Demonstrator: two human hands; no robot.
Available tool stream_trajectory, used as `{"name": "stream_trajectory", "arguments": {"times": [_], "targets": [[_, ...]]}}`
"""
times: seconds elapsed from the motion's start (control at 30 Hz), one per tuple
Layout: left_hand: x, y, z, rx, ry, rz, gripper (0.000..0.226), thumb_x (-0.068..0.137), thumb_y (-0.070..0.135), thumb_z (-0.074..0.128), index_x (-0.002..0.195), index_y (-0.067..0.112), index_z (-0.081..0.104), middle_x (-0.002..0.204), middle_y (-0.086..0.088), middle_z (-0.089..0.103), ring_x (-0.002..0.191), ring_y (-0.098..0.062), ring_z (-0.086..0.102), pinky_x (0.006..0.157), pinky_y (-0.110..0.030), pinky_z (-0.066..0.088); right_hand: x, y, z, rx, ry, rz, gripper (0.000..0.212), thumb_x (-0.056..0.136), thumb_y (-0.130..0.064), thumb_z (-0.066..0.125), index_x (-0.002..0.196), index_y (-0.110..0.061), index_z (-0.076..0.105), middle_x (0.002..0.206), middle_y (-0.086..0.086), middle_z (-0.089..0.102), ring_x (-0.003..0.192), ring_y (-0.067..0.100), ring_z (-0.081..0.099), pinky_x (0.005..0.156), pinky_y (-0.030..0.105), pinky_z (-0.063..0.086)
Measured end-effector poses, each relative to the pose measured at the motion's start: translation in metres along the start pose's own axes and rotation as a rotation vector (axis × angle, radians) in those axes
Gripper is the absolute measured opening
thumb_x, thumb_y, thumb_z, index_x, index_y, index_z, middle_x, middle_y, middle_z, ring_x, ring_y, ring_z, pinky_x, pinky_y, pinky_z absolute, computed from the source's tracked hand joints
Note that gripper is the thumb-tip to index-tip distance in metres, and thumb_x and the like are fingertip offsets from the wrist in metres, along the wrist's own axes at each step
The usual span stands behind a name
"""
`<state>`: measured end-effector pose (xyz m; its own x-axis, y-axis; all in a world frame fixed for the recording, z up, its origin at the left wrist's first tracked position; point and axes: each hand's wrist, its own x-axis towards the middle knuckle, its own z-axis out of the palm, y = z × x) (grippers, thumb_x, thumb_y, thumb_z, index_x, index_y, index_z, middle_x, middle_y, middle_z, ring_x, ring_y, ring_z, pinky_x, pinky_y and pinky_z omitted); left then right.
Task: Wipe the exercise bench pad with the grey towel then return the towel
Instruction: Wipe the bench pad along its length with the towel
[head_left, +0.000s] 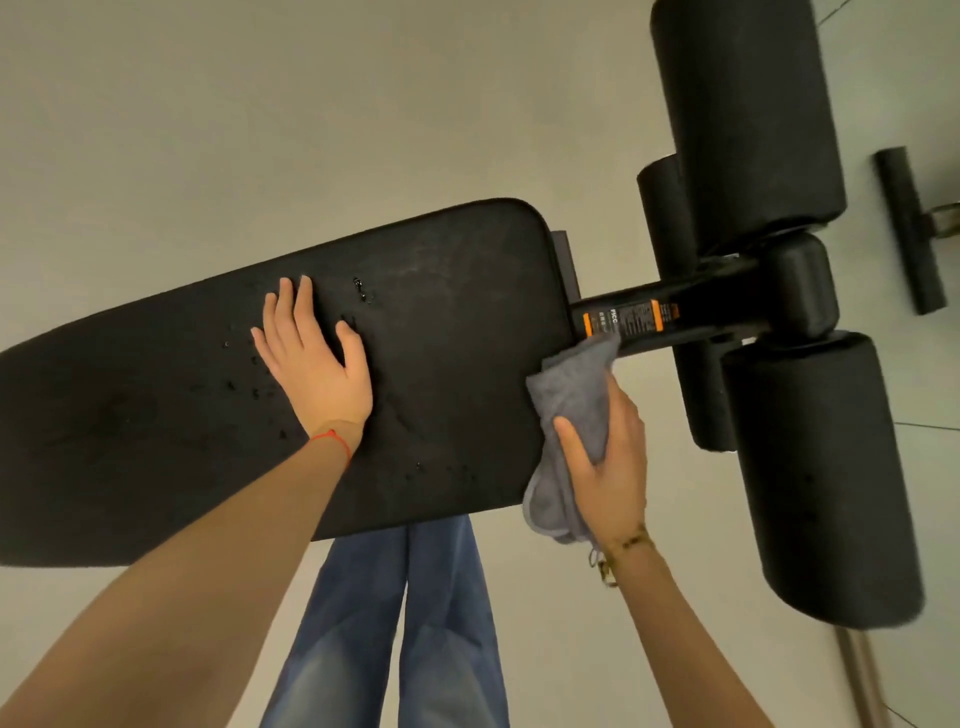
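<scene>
The black exercise bench pad (441, 322) stretches from the left edge to the middle of the head view, with small droplets scattered across its surface. My left hand (317, 358) lies flat on the pad, fingers straight and spread. At the pad's right end my right hand (608, 457) grips the bunched grey towel (571, 395). The towel's top corner touches the black frame bar with the orange label (628, 319). The towel hangs beside the pad's right edge.
Black foam roller pads (748, 119) (826, 478) stand to the right on the frame. A short black bar (909, 228) lies on the pale floor at far right. My blue-jeaned legs (405, 623) are below the pad. Pale floor surrounds the bench.
</scene>
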<state>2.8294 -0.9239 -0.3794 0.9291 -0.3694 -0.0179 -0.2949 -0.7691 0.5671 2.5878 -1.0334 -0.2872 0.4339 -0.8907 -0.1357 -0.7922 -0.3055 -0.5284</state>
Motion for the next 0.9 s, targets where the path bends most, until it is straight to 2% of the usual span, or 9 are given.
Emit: {"name": "stream_trajectory", "arguments": {"times": [0.1, 0.2, 0.3, 0.37, 0.43, 0.6, 0.7, 0.8, 0.9], "targets": [[0.0, -0.001, 0.0, -0.003, 0.001, 0.001, 0.054, 0.097, 0.027, 0.04, 0.149, 0.016, 0.034, 0.158, -0.002, 0.03, 0.15, -0.021, 0.018, 0.123, -0.047, 0.007, 0.069, -0.021, 0.014, 0.046, -0.114, -0.128, 0.073, 0.088, -0.053, 0.055, 0.148, -0.023, 0.028, 0.152, -0.001, 0.035, 0.14, 0.014, 0.032, 0.116, 0.031, 0.027], [0.0, -0.002, 0.001, -0.008, 0.004, 0.001, 0.054, 0.097, 0.028, 0.039, 0.149, 0.017, 0.034, 0.158, -0.001, 0.029, 0.15, -0.02, 0.018, 0.123, -0.048, 0.008, 0.122, -0.048, 0.025, 0.077, -0.122, -0.137, 0.073, 0.09, -0.046, 0.057, 0.149, -0.016, 0.027, 0.154, 0.006, 0.031, 0.143, 0.021, 0.028, 0.118, 0.036, 0.022], [-0.002, -0.003, 0.0, -0.015, -0.004, 0.004, 0.054, 0.097, 0.028, 0.04, 0.149, 0.016, 0.034, 0.158, -0.002, 0.03, 0.15, -0.021, 0.018, 0.123, -0.048, 0.008, 0.081, -0.03, 0.024, 0.022, -0.088, -0.169, 0.071, 0.091, -0.05, 0.052, 0.149, -0.02, 0.027, 0.154, 0.0, 0.031, 0.142, 0.013, 0.027, 0.118, 0.034, 0.023], [0.0, -0.001, -0.001, -0.015, -0.004, 0.001, 0.054, 0.096, 0.027, 0.041, 0.149, 0.016, 0.034, 0.158, -0.002, 0.03, 0.15, -0.022, 0.018, 0.123, -0.048, 0.008, 0.038, -0.014, 0.017, -0.083, -0.057, -0.138, 0.071, 0.09, -0.055, 0.048, 0.149, -0.02, 0.029, 0.152, 0.003, 0.034, 0.137, 0.018, 0.035, 0.115, 0.039, 0.03], [0.0, -0.001, -0.002, -0.014, -0.011, 0.0, 0.054, 0.097, 0.027, 0.041, 0.149, 0.015, 0.034, 0.158, -0.003, 0.03, 0.15, -0.022, 0.018, 0.123, -0.048, 0.008, 0.008, -0.01, 0.012, -0.191, -0.074, -0.123, 0.072, 0.09, -0.058, 0.044, 0.15, -0.022, 0.027, 0.154, 0.006, 0.031, 0.137, 0.023, 0.034, 0.115, 0.04, 0.028], [0.002, 0.0, -0.005, -0.019, -0.052, -0.012, 0.055, 0.097, 0.03, 0.039, 0.15, 0.018, 0.031, 0.159, -0.001, 0.027, 0.151, -0.02, 0.015, 0.123, -0.048, 0.007, 0.087, -0.048, 0.025, -0.393, -0.135, -0.427, 0.063, 0.095, -0.051, 0.041, 0.15, -0.025, 0.026, 0.157, 0.007, 0.024, 0.145, 0.029, 0.019, 0.119, 0.044, 0.017], [0.004, -0.001, -0.008, -0.03, -0.079, -0.008, 0.055, 0.097, 0.031, 0.04, 0.15, 0.019, 0.031, 0.159, -0.001, 0.026, 0.15, -0.019, 0.015, 0.124, -0.046, 0.006, 0.161, -0.095, 0.054, -0.43, -0.189, -0.544, 0.061, 0.094, -0.054, 0.042, 0.147, -0.023, 0.035, 0.153, 0.005, 0.034, 0.143, 0.029, 0.026, 0.119, 0.043, 0.012], [0.006, -0.001, -0.013, -0.058, -0.084, -0.003, 0.053, 0.098, 0.03, 0.042, 0.149, 0.018, 0.033, 0.158, -0.001, 0.028, 0.15, -0.019, 0.017, 0.124, -0.043, 0.006, 0.196, -0.133, 0.085, -0.547, -0.375, -0.646, 0.061, 0.089, -0.063, 0.042, 0.136, -0.024, 0.047, 0.133, 0.001, 0.055, 0.125, 0.026, 0.046, 0.107, 0.041, 0.024], [0.011, -0.009, -0.019, -0.043, -0.069, -0.022, 0.053, 0.097, 0.027, 0.044, 0.148, 0.016, 0.034, 0.158, -0.003, 0.028, 0.15, -0.02, 0.017, 0.124, -0.043, 0.007, 0.201, -0.135, 0.08, -0.54, -0.447, -0.755, 0.065, 0.085, -0.068, 0.045, 0.132, -0.024, 0.048, 0.127, 0.0, 0.058, 0.115, 0.026, 0.051, 0.098, 0.04, 0.031]]}}
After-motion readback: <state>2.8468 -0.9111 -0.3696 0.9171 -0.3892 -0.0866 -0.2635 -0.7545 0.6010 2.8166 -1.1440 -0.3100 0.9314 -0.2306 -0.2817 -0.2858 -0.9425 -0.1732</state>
